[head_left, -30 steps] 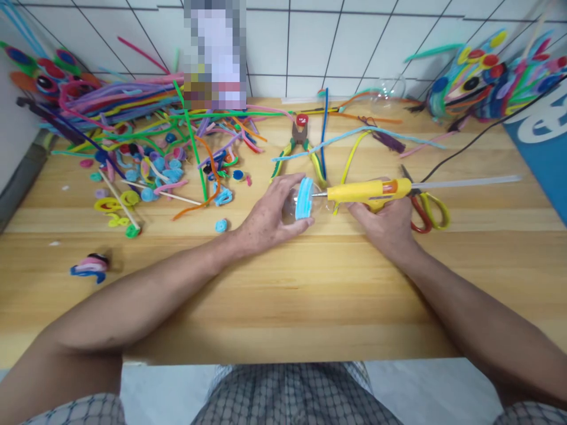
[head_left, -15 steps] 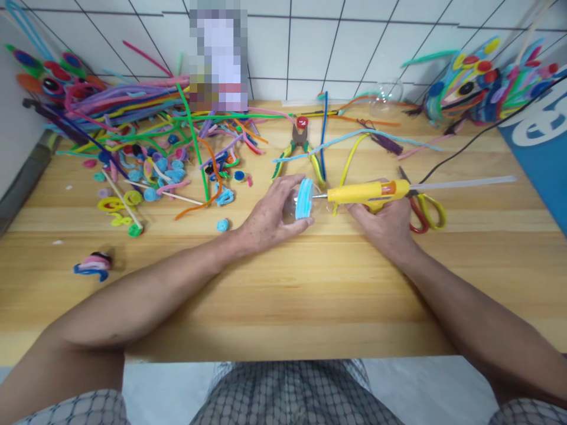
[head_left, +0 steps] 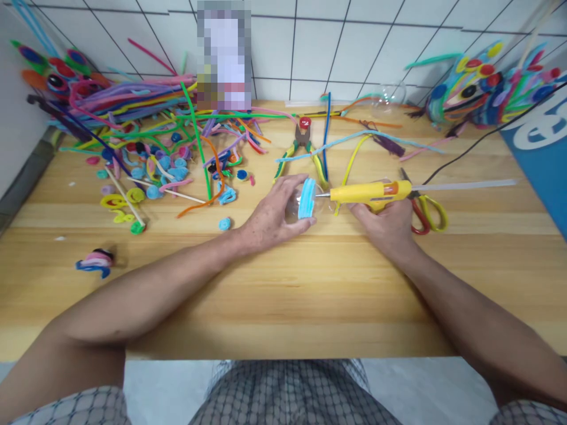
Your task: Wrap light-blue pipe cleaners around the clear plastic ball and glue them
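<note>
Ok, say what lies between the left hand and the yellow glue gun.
The head view shows a clear round ball with a light-blue fuzzy band.

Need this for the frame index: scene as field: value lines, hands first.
left hand: holding clear ball with blue band
right hand: holding yellow glue gun
nozzle: points at ball; contact unclear
beyond ball: pliers, handles spread
beside right hand: scissors
table left: bundled fuzzy stems, small coiled pieces
surface: light wood table
</note>
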Motion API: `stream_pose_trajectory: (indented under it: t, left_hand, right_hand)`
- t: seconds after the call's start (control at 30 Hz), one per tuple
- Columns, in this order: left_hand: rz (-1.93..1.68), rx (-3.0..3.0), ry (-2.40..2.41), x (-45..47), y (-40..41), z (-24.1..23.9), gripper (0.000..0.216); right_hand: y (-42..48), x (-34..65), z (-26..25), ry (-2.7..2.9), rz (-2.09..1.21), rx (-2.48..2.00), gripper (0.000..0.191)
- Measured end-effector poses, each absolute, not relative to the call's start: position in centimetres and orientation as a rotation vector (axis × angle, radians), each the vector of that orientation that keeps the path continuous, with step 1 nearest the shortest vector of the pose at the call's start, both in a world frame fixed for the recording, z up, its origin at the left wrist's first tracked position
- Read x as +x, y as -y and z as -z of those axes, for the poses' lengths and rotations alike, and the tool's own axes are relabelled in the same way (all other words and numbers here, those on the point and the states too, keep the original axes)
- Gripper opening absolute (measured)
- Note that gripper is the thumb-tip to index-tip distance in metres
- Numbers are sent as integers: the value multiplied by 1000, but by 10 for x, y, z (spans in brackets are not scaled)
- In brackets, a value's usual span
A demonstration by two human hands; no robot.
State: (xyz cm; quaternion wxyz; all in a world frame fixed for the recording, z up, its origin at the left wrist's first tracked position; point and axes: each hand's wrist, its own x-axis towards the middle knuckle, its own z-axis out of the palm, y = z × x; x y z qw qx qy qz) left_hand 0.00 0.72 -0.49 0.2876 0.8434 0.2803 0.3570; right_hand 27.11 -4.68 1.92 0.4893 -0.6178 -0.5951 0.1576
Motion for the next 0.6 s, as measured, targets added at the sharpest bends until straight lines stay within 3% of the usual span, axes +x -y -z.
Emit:
stream_pose_trajectory:
  t: [0.6]
  left_hand:
    - [-973,2268,-737,0,-9,8,80]
  right_hand:
    - [46,269,-18,1473,-386,-1493,14]
